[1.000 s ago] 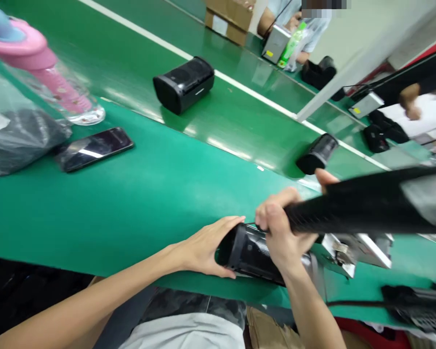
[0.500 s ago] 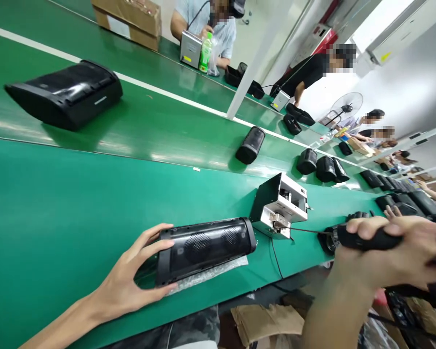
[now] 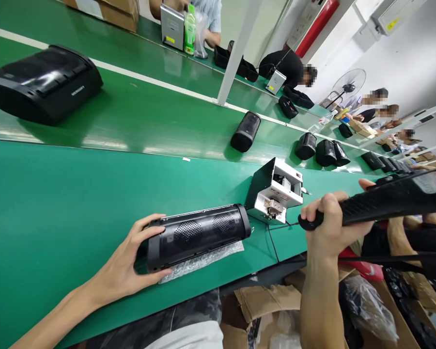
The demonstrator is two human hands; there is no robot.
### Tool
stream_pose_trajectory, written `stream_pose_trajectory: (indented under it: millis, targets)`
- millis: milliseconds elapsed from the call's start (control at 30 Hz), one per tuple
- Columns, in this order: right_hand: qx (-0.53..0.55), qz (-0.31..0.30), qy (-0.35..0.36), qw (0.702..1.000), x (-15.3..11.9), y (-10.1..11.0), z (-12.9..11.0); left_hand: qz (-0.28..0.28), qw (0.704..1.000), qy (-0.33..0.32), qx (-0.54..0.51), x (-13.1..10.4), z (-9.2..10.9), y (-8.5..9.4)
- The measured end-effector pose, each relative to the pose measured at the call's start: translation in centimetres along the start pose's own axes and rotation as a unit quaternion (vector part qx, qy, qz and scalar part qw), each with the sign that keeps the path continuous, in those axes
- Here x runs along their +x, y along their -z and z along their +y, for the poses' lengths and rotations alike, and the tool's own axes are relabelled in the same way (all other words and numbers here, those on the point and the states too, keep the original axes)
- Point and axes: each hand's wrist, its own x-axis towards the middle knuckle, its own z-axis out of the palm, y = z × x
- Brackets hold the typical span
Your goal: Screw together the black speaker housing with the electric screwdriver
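Speaker [image 3: 198,236], a black cylinder w/ mesh grille, lies on its side on a bubble-wrap sheet [image 3: 203,259] at the near edge of the green bench [image 3: 58,203], just left of the small metal screw feeder [image 3: 276,191]. Left hand [image 3: 131,269] cups the speaker's near end cap, fingers wrapped round it to steady it; right hand [image 3: 327,228] is closed round the black electric screwdriver [image 3: 381,201], its tip by the feeder's mouth. Looks like the screw pick-up step; next move prob. calls for bringing the bit over to the speaker's end & lining it up square while the left hand keeps the body from rolling.
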Motion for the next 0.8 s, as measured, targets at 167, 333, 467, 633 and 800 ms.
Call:
stream_pose_trajectory:
  millis: [167, 333, 467, 633, 800]
  targets:
    - [0.017, 0.018, -0.043, 0.999, -2.2, 0.3, -5.1, -0.021, 1.000, 0.003, -0.011, 0.1, 0.3, 0.4]
    - [0.030, 0.009, -0.026, 0.999, -3.1, -1.7, -7.4, -0.025, 1.000, -0.010, -0.005, 0.3, 0.2, 0.6]
    - [0.032, -0.019, -0.003, 0.999, -3.1, -2.9, -6.9, -0.032, 0.999, 0.005, -0.029, 0.1, 0.3, 0.5]
    - [0.012, -0.072, 0.000, 0.997, -3.4, -2.7, -5.6, -0.031, 0.998, 0.018, -0.055, 0.0, 0.8, 0.3]
    - [0.018, -0.141, -0.006, 0.990, -3.7, -1.4, -5.5, -0.038, 0.997, 0.026, -0.065, 0.1, 1.1, 0.4]
